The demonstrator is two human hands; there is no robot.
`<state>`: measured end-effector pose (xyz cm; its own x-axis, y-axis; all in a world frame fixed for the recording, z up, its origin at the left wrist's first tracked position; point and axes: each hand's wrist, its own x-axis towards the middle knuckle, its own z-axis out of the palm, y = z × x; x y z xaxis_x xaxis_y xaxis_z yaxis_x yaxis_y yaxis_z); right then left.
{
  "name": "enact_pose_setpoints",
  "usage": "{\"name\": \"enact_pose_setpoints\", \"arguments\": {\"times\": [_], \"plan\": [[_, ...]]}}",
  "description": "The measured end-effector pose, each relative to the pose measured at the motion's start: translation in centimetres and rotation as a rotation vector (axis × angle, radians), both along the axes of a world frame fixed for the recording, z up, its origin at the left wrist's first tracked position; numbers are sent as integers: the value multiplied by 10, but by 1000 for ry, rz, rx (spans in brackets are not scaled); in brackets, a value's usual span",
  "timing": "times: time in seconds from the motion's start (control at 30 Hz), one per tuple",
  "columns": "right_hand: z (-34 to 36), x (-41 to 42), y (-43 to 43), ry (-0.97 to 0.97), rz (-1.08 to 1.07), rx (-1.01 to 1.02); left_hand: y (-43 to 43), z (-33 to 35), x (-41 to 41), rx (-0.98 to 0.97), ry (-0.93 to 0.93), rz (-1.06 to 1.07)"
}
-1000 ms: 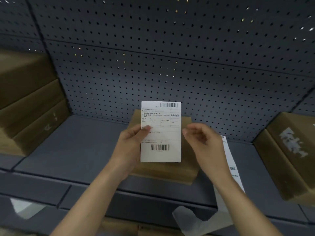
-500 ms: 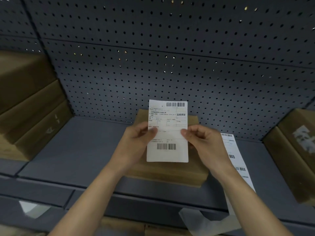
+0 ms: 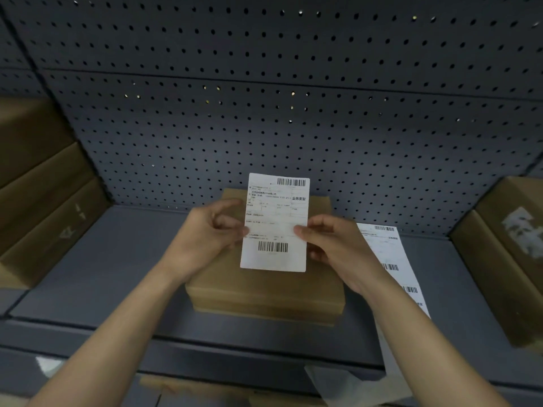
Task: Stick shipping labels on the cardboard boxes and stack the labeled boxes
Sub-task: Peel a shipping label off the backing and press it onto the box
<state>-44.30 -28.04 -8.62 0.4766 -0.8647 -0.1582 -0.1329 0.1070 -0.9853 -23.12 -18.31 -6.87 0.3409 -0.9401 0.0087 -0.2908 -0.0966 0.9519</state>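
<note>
Both the left hand [image 3: 205, 233] and right hand [image 3: 332, 245] are pinching a white rectangular barcoded shipping label [image 3: 274, 223] by its side edges, holding it above the still-unlabeled flat brown cardboard box [image 3: 264, 292] lying beneath them, stacking yet to come.

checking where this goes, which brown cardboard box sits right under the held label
The flat brown cardboard box mid-shelf, under the white shipping label pinched by left hand and right hand; the stacked boxes and white-patched box sit at the sides.
</note>
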Motion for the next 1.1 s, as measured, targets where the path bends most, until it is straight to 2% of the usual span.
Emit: {"name": "enact_pose_setpoints", "arguments": {"times": [0.57,1.1], "plan": [[-11,12,-7,71,-25,-27,-11,-26,14,-33,-225,-183],[-15,14,-2,131,-36,-133,-13,-41,17,27,-382,-227]]}}
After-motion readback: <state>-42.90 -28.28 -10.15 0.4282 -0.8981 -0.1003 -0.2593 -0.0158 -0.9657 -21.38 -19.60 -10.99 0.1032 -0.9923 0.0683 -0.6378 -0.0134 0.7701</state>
